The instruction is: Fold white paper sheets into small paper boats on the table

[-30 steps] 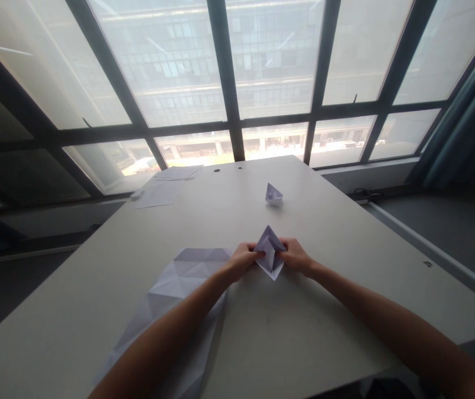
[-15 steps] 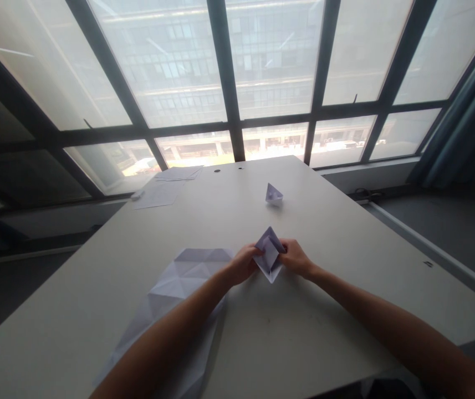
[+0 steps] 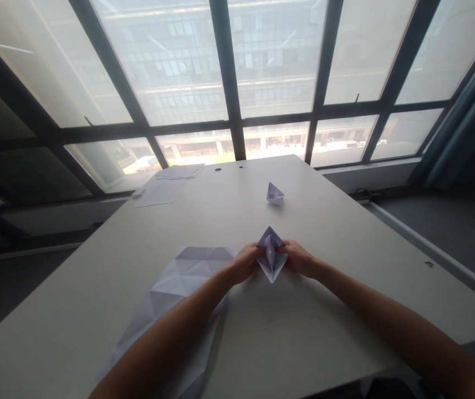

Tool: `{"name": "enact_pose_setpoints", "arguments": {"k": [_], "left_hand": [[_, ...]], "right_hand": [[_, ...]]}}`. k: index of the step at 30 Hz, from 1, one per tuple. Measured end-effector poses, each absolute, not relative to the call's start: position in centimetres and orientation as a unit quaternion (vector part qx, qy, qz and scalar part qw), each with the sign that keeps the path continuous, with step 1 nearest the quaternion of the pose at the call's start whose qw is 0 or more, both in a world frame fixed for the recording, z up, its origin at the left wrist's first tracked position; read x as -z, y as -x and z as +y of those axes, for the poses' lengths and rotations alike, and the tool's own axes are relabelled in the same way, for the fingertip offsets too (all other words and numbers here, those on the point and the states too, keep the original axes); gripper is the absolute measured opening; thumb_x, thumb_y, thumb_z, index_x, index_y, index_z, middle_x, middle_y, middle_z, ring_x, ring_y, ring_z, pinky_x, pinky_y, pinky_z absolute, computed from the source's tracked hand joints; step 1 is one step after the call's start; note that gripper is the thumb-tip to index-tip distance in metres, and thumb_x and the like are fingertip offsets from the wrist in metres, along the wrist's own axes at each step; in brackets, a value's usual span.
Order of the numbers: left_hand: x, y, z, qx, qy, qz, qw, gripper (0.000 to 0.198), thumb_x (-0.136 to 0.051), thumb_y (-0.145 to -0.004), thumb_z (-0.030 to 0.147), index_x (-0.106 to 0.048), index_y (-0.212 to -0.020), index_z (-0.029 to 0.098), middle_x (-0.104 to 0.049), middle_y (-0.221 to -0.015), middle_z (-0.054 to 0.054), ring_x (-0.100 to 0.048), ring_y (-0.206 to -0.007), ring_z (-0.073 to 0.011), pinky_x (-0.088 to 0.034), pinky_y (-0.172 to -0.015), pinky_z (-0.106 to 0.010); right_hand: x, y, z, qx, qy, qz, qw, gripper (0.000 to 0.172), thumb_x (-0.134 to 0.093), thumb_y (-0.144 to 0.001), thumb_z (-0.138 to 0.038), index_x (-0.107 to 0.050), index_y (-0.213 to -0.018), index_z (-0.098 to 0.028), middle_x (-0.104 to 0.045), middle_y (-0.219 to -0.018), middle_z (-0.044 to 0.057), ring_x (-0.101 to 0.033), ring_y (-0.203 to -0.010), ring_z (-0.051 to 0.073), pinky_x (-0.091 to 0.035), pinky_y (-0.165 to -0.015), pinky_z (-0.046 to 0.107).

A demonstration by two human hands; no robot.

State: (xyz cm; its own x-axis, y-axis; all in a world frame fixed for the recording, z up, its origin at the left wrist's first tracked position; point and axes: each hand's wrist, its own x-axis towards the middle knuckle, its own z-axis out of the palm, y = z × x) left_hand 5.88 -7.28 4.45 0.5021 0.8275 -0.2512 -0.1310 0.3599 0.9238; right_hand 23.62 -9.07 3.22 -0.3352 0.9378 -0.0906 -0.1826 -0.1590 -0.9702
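A folded white paper boat [image 3: 271, 266], diamond-shaped from above with a raised ridge in its middle, is held between my two hands just above the table. My left hand [image 3: 246, 262] grips its left side, the thumb pressing inside the fold. On the opposite side my right hand [image 3: 299, 258] pinches the paper, its thumb also inside. The fingers beneath the paper are hidden. Under my left forearm lies a large creased sheet of paper [image 3: 191, 271], partly covered by the arm. Farther off, a second folded paper boat [image 3: 275, 194] sits on the table.
The white table [image 3: 324, 233] stretches toward the windows [image 3: 274, 61]. At its far left lie several flat paper sheets [image 3: 160, 193] with a small white object [image 3: 138, 193] beside them. A blue curtain [image 3: 461, 133] hangs at the right.
The inner fold of the held paper boat has gone from a flat tilted panel to a narrow central ridge. My right thumb has moved inside the right edge.
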Motion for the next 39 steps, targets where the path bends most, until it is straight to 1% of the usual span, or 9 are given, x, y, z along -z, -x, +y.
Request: {"name": "enact_pose_setpoints", "arguments": {"k": [8,11,16,19,22,28,32,36,39], "left_hand": [[-4.2,-5.9,-7.1,-0.345,-0.451,0.380,0.730,0.019,-0.058,-0.063,0.010,-0.066,-0.080,0.013,-0.066,-0.074,-0.004,-0.061,-0.069,-0.0165,-0.047,-0.064,-0.025],[-4.2,-6.0,-7.1,-0.346,-0.449,0.381,0.731,0.023,-0.056,-0.062,0.009,-0.067,-0.081,0.013,-0.067,-0.075,-0.004,-0.061,-0.069,-0.0168,-0.046,-0.063,-0.025],[-4.2,-6.1,-7.1,-0.341,-0.466,0.386,0.719,0.020,-0.059,-0.064,0.010,-0.067,-0.083,0.013,-0.067,-0.078,-0.005,-0.061,-0.072,-0.0172,-0.046,-0.064,-0.024],[-4.0,-6.0,-7.0,-0.349,-0.459,0.388,0.719,0.018,-0.059,-0.065,0.012,-0.066,-0.082,0.012,-0.066,-0.075,-0.004,-0.061,-0.072,-0.0170,-0.046,-0.065,-0.025],[-3.7,-5.8,-6.8,-0.350,-0.456,0.371,0.729,0.021,-0.058,-0.067,0.013,-0.066,-0.086,0.013,-0.067,-0.078,-0.004,-0.061,-0.073,-0.0172,-0.047,-0.067,-0.026],[-3.4,-5.4,-6.7,-0.338,-0.465,0.336,0.746,0.024,-0.070,-0.071,0.020,-0.067,-0.093,0.013,-0.070,-0.088,-0.007,-0.065,-0.081,-0.0196,-0.050,-0.075,-0.030],[-3.2,-5.5,-6.6,-0.350,-0.466,0.356,0.730,0.033,-0.081,-0.066,0.027,-0.067,-0.092,0.013,-0.070,-0.086,-0.007,-0.065,-0.079,-0.0196,-0.050,-0.074,-0.030],[-3.3,-5.6,-6.7,-0.363,-0.468,0.387,0.707,0.034,-0.083,-0.059,0.022,-0.068,-0.088,0.012,-0.070,-0.082,-0.006,-0.065,-0.074,-0.0184,-0.049,-0.070,-0.029],[-3.4,-5.7,-6.9,-0.370,-0.479,0.392,0.693,0.031,-0.081,-0.058,0.018,-0.069,-0.086,0.011,-0.070,-0.079,-0.006,-0.065,-0.070,-0.0184,-0.049,-0.068,-0.028]], "right_hand": [[-3.3,-23.8,-8.7,-0.685,0.390,-0.434,0.435,0.019,-0.057,-0.067,-0.022,-0.065,-0.083,-0.016,-0.066,-0.077,0.006,-0.060,-0.070,0.020,-0.049,-0.069,0.030],[-3.4,-23.8,-8.8,-0.697,0.370,-0.424,0.444,0.019,-0.060,-0.067,-0.022,-0.064,-0.085,-0.016,-0.066,-0.078,0.005,-0.059,-0.070,0.018,-0.048,-0.069,0.029],[-3.7,-24.0,-8.8,-0.683,0.378,-0.416,0.467,0.029,-0.064,-0.067,-0.023,-0.062,-0.095,-0.018,-0.066,-0.081,0.003,-0.059,-0.071,0.018,-0.047,-0.066,0.027],[-3.7,-24.1,-8.8,-0.682,0.376,-0.409,0.475,0.029,-0.064,-0.066,-0.023,-0.061,-0.094,-0.018,-0.065,-0.080,0.003,-0.059,-0.070,0.018,-0.046,-0.066,0.027],[-3.8,-24.1,-8.9,-0.682,0.376,-0.410,0.475,0.028,-0.065,-0.068,-0.024,-0.061,-0.095,-0.019,-0.065,-0.082,0.002,-0.060,-0.071,0.017,-0.047,-0.067,0.027],[-3.9,-24.2,-9.0,-0.671,0.384,-0.422,0.473,0.031,-0.065,-0.073,-0.027,-0.062,-0.102,-0.019,-0.066,-0.088,0.003,-0.061,-0.077,0.017,-0.049,-0.070,0.029],[-3.8,-24.3,-8.9,-0.645,0.400,-0.451,0.470,0.034,-0.066,-0.075,-0.030,-0.061,-0.106,-0.018,-0.067,-0.092,0.005,-0.062,-0.079,0.019,-0.051,-0.071,0.031],[-3.8,-24.4,-9.0,-0.630,0.402,-0.471,0.469,0.036,-0.068,-0.075,-0.032,-0.061,-0.107,-0.016,-0.067,-0.092,0.006,-0.062,-0.078,0.019,-0.050,-0.068,0.030],[-4.3,-24.7,-9.2,-0.624,0.387,-0.500,0.459,0.039,-0.068,-0.077,-0.033,-0.059,-0.111,-0.017,-0.066,-0.097,0.007,-0.063,-0.083,0.020,-0.051,-0.071,0.031]]}}
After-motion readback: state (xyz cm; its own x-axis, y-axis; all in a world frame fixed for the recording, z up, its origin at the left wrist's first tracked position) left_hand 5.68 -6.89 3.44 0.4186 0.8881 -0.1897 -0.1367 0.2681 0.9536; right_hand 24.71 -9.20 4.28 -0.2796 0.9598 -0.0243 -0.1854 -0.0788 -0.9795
